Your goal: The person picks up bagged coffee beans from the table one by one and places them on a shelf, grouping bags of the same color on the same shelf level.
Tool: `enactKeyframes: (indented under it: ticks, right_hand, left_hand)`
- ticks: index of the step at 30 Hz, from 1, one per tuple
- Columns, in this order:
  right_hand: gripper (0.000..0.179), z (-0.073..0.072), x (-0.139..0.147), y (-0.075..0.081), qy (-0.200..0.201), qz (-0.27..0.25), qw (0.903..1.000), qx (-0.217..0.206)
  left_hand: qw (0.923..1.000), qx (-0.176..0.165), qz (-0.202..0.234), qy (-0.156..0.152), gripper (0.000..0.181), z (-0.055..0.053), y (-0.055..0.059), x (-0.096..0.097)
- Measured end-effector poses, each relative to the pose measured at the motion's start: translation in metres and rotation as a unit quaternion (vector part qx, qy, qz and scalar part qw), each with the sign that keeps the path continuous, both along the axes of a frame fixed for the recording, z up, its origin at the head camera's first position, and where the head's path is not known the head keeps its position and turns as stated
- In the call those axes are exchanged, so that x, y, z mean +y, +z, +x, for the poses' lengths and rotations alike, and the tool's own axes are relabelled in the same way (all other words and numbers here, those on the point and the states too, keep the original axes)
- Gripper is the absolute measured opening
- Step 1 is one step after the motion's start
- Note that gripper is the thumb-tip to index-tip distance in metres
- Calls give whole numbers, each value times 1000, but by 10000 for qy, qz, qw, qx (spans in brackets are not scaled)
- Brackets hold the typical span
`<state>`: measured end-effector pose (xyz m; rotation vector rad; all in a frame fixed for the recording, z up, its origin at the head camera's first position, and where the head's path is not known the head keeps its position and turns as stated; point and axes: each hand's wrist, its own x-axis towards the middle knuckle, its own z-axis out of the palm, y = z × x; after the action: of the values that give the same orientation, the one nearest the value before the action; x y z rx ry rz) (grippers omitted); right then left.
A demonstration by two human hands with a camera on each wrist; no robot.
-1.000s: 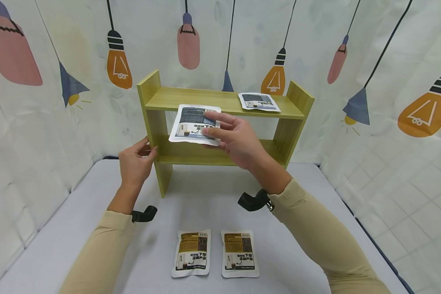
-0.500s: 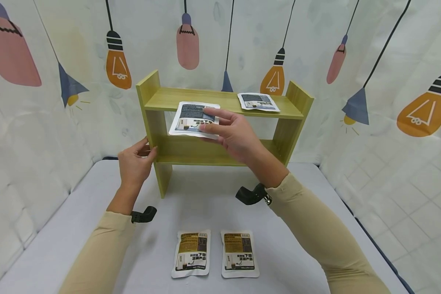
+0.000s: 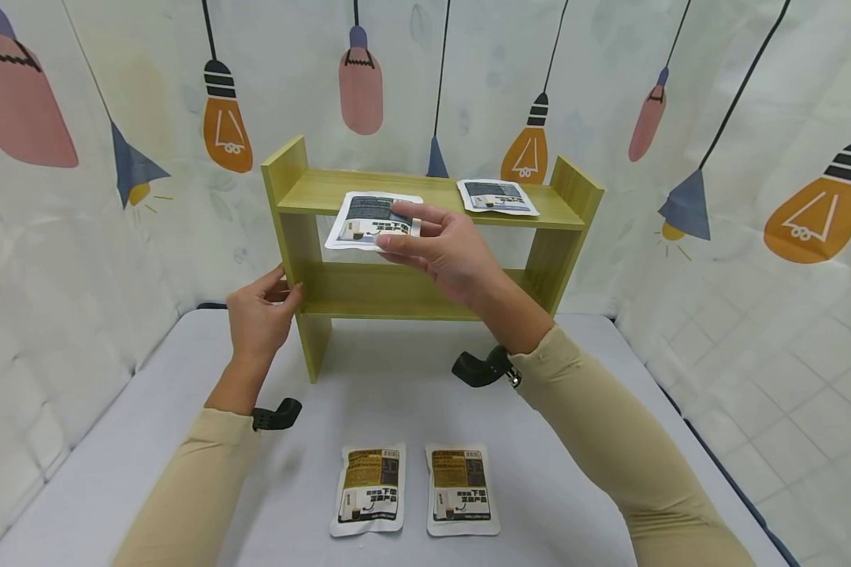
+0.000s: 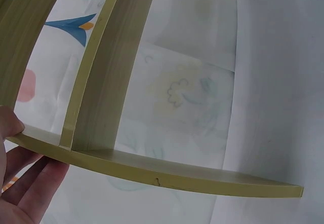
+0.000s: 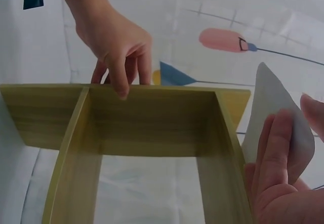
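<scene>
The right hand (image 3: 448,253) is pinching a white pouch (image 3: 362,222) near a wooden shelf (image 3: 383,295) — the left hand (image 3: 258,313) is gripping its left panel (image 3: 303,244).

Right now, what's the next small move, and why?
Probably ease the held pouch forward onto the top shelf, left of centre: the right hand holds it close by, a similar pouch lies toward the right end, and the left hand grips the side panel.

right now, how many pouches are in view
4: one pouch held in the right hand, one lying on the top shelf, two side by side on the table.
</scene>
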<state>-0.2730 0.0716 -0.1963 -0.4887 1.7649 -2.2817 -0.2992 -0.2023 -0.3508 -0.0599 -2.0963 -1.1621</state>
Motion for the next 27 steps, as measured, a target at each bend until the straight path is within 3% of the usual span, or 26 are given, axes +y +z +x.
enactKeyframes:
  ticks: [15,27]
  right_hand:
    - [75,1,-3,7,-198,923,9950,331]
    - [74,-2,-5,8,-333,1117,9919,510]
  left_hand:
    - [10000,-11,-8,22,43,2,1,1]
    - [10000,-26,10,2,43,1,0,0]
